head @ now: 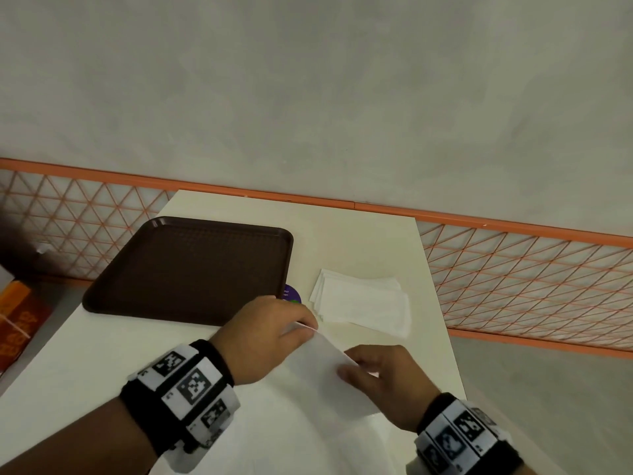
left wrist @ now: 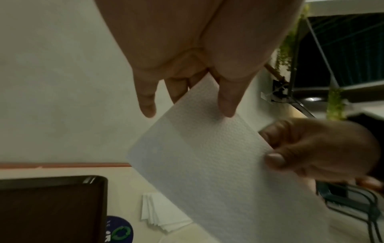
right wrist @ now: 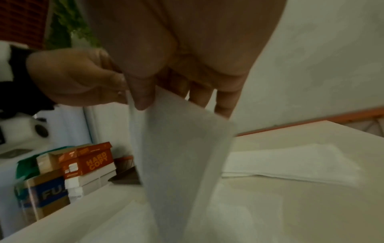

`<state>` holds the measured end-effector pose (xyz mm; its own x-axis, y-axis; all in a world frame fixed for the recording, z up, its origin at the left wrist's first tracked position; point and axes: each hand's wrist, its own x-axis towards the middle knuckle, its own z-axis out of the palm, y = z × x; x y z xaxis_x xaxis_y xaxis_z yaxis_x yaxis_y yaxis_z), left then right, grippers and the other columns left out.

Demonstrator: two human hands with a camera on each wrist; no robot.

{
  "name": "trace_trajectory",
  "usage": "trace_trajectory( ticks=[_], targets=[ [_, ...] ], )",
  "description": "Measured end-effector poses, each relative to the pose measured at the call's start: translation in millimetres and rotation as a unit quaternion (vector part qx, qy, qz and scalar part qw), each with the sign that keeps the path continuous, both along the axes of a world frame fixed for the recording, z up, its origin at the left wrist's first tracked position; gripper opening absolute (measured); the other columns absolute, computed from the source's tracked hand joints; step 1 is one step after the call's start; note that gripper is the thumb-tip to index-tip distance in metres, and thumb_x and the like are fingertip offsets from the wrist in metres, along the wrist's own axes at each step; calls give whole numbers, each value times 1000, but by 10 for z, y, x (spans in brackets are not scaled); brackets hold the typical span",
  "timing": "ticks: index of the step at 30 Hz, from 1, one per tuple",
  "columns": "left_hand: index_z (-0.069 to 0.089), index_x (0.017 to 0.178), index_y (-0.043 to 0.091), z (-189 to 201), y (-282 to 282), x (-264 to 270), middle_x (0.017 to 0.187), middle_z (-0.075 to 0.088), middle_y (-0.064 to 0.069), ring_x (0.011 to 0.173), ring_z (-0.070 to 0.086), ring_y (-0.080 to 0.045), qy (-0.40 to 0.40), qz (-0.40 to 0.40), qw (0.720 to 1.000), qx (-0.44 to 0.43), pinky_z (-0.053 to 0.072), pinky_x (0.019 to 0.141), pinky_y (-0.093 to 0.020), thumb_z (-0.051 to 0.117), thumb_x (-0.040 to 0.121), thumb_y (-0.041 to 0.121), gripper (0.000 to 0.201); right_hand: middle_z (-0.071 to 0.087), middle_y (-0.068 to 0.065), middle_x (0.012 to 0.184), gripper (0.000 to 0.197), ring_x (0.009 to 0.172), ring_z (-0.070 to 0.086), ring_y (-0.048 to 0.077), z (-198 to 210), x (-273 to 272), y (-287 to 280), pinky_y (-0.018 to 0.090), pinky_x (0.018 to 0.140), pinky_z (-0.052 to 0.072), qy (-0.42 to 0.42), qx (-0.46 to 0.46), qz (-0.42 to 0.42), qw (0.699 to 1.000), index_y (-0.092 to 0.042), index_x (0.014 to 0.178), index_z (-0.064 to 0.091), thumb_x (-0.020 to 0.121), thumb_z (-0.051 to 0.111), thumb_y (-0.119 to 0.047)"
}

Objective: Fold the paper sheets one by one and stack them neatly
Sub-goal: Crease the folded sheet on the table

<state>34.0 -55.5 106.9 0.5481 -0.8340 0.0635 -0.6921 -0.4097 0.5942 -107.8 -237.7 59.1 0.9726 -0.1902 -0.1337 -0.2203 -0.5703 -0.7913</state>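
Observation:
A white textured paper sheet [head: 325,375] is lifted off the table near the front edge, held between both hands. My left hand [head: 274,334] pinches its far corner between thumb and fingers; in the left wrist view the sheet [left wrist: 203,156] hangs below the left fingers [left wrist: 226,102]. My right hand [head: 380,375] pinches the sheet's right edge, thumb on top; the right wrist view shows the sheet [right wrist: 182,161] hanging down from it. A stack of folded white sheets [head: 363,306] lies on the table to the right of the tray. More flat white paper [head: 308,440] lies under the hands.
A dark brown tray [head: 191,269] sits at the table's back left. A purple round sticker [head: 292,293] shows beside it. An orange lattice rail [head: 513,269] runs behind the cream table [head: 359,241]. Boxes and paper reams [right wrist: 87,164] stand off the left side.

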Motion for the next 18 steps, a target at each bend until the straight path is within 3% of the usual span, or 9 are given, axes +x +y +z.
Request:
trace_trajectory(
  ticks=[2, 4, 6, 9, 12, 16, 18],
  targets=[
    [73, 95, 27, 35, 63, 94, 90, 71, 16, 89, 64, 2, 87, 51, 994, -33, 50, 85, -20, 63, 91, 27, 11, 70, -6, 76, 11, 69, 62, 7, 17, -87, -102, 25, 69, 50, 9, 91, -33, 995, -16, 81, 75, 87, 70, -23],
    [73, 91, 28, -2, 95, 171, 88, 72, 17, 87, 65, 2, 162, 92, 981, -64, 50, 80, -18, 66, 89, 23, 9, 65, -2, 69, 23, 66, 58, 9, 35, -162, -203, 23, 64, 46, 2, 180, -65, 981, -4, 75, 72, 82, 75, -26],
    [74, 87, 28, -91, 83, 199, 86, 73, 11, 83, 68, -5, 234, 122, 960, -96, 52, 77, -24, 67, 89, 21, 10, 70, 8, 76, 37, 71, 63, 16, 26, -197, -252, 27, 66, 50, -22, 266, -110, 958, 3, 79, 71, 76, 79, -33],
    [74, 88, 24, -318, 4, 192, 88, 75, 0, 86, 70, -18, 310, 180, 926, -116, 57, 81, -38, 67, 89, 20, 9, 75, 16, 94, 20, 83, 71, 27, -11, -158, -237, 36, 70, 55, -49, 355, -200, 912, -3, 91, 76, 83, 71, -20],
    [74, 90, 22, -601, -68, 165, 90, 75, -4, 91, 69, -25, 356, 233, 898, -112, 56, 87, -45, 67, 89, 24, 8, 75, 17, 92, 17, 82, 71, 31, -120, -92, -243, 41, 72, 58, -33, 349, -256, 901, -1, 92, 74, 89, 65, -15],
    [69, 91, 13, -920, -247, 228, 76, 69, -9, 63, 61, -16, 339, 314, 886, -35, 52, 58, -26, 60, 93, 25, 15, 71, 8, 73, 14, 62, 62, 22, -407, 46, -540, 30, 56, 46, 38, 283, -313, 906, -7, 85, 72, 91, 64, -17],
    [67, 89, 14, -959, -235, 187, 72, 68, -5, 58, 58, -13, 315, 319, 894, 3, 51, 58, -24, 59, 93, 26, 15, 68, 6, 69, 13, 61, 57, 22, -486, 49, -656, 29, 57, 42, 61, 259, -348, 899, -9, 84, 71, 90, 65, -20]
  ],
)
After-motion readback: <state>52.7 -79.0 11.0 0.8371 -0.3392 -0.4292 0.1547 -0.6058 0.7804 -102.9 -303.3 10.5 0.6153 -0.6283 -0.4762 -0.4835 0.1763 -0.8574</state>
